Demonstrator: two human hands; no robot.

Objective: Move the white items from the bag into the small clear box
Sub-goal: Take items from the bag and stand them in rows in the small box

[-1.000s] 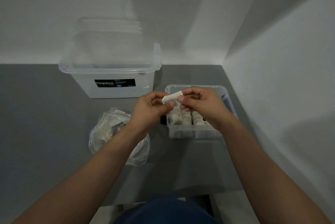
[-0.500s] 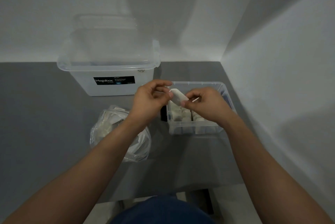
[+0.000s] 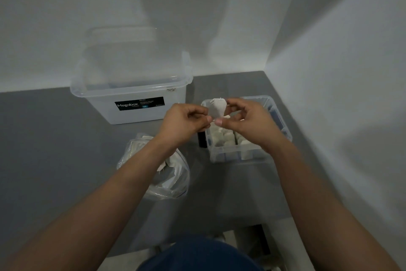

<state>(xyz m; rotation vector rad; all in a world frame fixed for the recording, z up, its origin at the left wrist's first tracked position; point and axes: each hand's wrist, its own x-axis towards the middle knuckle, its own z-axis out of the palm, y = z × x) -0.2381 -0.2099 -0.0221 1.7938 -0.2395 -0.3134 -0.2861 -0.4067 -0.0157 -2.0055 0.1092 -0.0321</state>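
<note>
Dim, cool light fills the corner. The right wall (image 3: pixel 351 68) is brightest, and a broad soft shadow lies across the back wall (image 3: pixel 175 7). Faint glints show on the bag (image 3: pixel 169 187). The edges bow, and the near forearms (image 3: pixel 105 209) look soft.

The one word that reads clearly is "Megabox", in white letters on a black rectangular label (image 3: pixel 139 103). It is stuck on the front wall of the large clear plastic storage box (image 3: pixel 105 109). The label lies left of the left hand's (image 3: pixel 184 120) fingers (image 3: pixel 198 114), a little beyond them and apart from them; those fingers pinch a small white tapered piece (image 3: pixel 217 108). Low on the label's middle, a small blue patch (image 3: pixel 145 106) carries white characters that look like "12L". The fine white lines on the label's half nearest the fingers are too small to read. So is a small pale sticker (image 3: pixel 171 89) on the box's rim, beyond the fingers.
</note>
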